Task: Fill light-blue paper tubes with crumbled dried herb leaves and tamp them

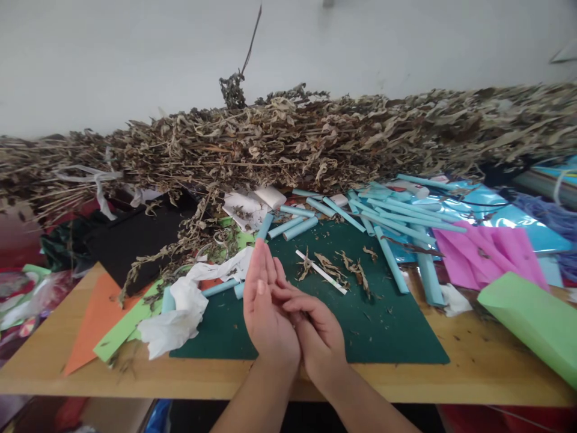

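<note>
Near the front of the dark green mat [383, 337], my two hands touch, palm against palm at their edges. My left hand [270, 319] is turned palm up, with its fingers stretched out and side by side. The fingers of my right hand [322, 331] are curled and pressed together across my left palm; what lies under them, if anything, is hidden. Just right of my hands, a thin white paper strip [321, 272] lies on the mat among dry curled leaves [356, 270]. Crumpled white tissue [180, 307] is to the left of my hands.
Light blue paper tubes [396, 210] are heaped behind the mat. Dried plants [288, 144] stretch along the wall. Pink paper [493, 255] and green paper [536, 322] lie right; black paper [139, 240] and orange paper [97, 322] lie left. The wooden table [406, 385] edge is in front.
</note>
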`<state>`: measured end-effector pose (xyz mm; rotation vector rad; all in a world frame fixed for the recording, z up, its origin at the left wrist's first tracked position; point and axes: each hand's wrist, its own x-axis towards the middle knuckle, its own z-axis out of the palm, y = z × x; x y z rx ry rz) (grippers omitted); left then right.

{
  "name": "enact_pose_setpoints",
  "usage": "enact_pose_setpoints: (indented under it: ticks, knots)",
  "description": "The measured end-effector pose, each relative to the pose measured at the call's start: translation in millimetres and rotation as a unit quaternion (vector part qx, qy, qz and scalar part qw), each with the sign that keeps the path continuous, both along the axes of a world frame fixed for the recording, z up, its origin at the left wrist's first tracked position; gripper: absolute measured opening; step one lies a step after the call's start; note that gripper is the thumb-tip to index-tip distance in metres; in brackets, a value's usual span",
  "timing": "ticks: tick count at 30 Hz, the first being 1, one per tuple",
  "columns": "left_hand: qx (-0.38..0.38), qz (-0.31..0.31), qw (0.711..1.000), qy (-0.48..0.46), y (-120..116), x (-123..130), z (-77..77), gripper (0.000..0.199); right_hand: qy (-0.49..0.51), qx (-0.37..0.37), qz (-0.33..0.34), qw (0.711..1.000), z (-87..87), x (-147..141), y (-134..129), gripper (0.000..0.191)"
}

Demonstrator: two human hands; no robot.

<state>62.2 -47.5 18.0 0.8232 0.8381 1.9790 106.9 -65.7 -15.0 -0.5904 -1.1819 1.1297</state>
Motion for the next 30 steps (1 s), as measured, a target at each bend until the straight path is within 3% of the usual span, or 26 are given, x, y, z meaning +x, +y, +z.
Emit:
enact_pose_setpoints:
  ticks: [7,12,17,21,25,27,30]
  knots:
    - [0.027,-0.002,1.0,0.006,-2.5,3.2,-1.0,0.031,0.18,-0.085,-0.078,0.977,4.7,3.3,11.6,0.022]
    - [0.005,-0.01,0.999,-0.053,0.2,-8.4,-6.3,0.028,0.21,-0.103,-0.022,0.972,11.4,14.1,18.7,0.014]
    - [0.002,-0.04,0.998,-0.048,-3.1,-12.7,-12.8,0.024,0.217,-0.134,0.032,0.966,10.7,15.7,15.5,0.036]
    - [-0.044,-0.111,0.989,0.085,-7.0,-20.3,-22.6,0.02,0.195,-0.15,0.082,0.966,9.0,16.6,13.7,0.041]
    - [-0.036,-0.199,0.924,0.323,-4.5,-36.9,-19.2,0.025,0.172,-0.2,0.127,0.956,9.5,18.8,11.8,0.03]
    - [-0.034,-0.229,0.894,0.384,-2.5,-43.6,-13.4,0.027,0.165,-0.219,0.135,0.952,9.2,19.2,10.8,0.028]
    - [-0.054,-0.248,0.874,0.415,-1.1,-48.3,-8.0,0.024,0.164,-0.24,0.149,0.945,7.7,19.3,10.0,0.028]
